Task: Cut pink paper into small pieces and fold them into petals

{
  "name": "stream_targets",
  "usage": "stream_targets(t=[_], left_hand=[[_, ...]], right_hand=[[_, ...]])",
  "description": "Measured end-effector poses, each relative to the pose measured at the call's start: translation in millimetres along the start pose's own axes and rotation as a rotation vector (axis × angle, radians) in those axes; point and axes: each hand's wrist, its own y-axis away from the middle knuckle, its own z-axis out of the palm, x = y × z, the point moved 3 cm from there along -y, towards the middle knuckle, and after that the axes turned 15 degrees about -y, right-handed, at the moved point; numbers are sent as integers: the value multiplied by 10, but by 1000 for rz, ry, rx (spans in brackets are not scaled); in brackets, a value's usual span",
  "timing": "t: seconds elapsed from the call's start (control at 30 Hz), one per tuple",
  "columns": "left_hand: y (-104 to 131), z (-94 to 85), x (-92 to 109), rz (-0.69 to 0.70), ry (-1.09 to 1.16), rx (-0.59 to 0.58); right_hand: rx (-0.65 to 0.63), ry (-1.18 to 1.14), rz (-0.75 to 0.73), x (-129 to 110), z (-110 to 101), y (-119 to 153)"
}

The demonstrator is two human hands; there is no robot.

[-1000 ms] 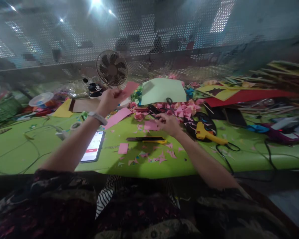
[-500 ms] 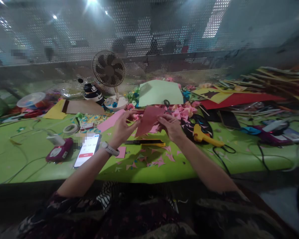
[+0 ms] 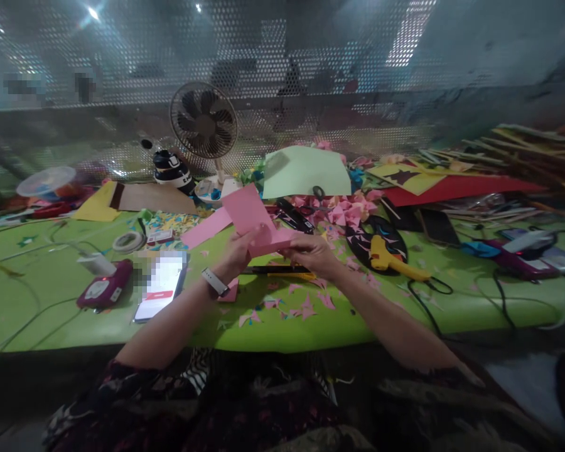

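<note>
A pink sheet of paper (image 3: 247, 212) is held up over the table, bent so that a narrow strip folds over along its lower right. My left hand (image 3: 239, 252) grips its lower left, thumb on the paper. At the strip's right end, the fingers of my right hand (image 3: 311, 252) pinch the edge. Beneath the hands lies a yellow and black cutter knife (image 3: 287, 274), partly covered. Another pink sheet (image 3: 207, 228) rests on the table to the left. Pink paper scraps (image 3: 306, 306) are strewn in front.
A yellow glue gun (image 3: 390, 258) with a cable lies at right. At left are a lit phone (image 3: 162, 289) and a purple device (image 3: 106, 285) with wires. Behind stand a fan (image 3: 204, 120), a pale green sheet (image 3: 306, 172), scissors (image 3: 318, 193) and pink paper pieces (image 3: 351, 210).
The pink paper has turned and tilted left, and a folded strip now shows along its lower part. Both hands have come lower and closer together. The view has shifted slightly.
</note>
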Motion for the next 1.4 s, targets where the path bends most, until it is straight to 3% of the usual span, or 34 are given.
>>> stream_targets(t=[0.2,0.37,0.53,0.83,1.0,1.2,1.4], left_hand=[[74,30,-99,-123,198,-38],[199,81,-18,-28,117,-163],[202,104,-93,9,26,-217],[135,73,-222,5,6,-105],[158,68,-260,-1,-69,-138],[204,101,-261,-53,-132,-199],[201,81,-208,-56,-46,-207]], right_hand=[[92,255,105,143,-49,-8],[110,347,55,150,-35,-18],[119,393,59,179,-24,-19],[115,314,98,192,-17,-4],[285,226,44,162,-111,-30],[255,85,0,228,-100,-91],[350,-24,74,219,-169,-84]])
